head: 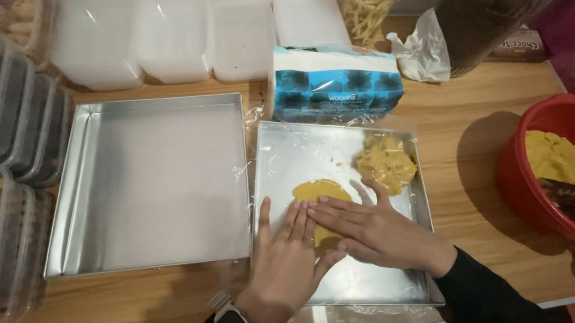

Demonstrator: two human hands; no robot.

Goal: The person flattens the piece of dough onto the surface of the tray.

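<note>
Wooden worktop [486,108] carries my lined tray [420,291], where my left hand [286,256] and right hand [376,227] lie overlapped, fingers straight and together, flattening yellow dough [320,192] at tray centre; I judge pressing is underway, and spreading toward the tray's lump [386,162] needs firm, even pressure.

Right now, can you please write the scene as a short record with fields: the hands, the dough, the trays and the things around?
left hand: left hand flat, palm down, on the flattened dough
right hand: right hand flat, fingers over the left fingers, pressing the same dough
dough lump: dough lump, in the far right corner of the lined tray
empty tray: empty tray, left of the lined tray
red bowl: red bowl, at the right, holding more dough
tissue pack: tissue pack, behind the lined tray
</note>
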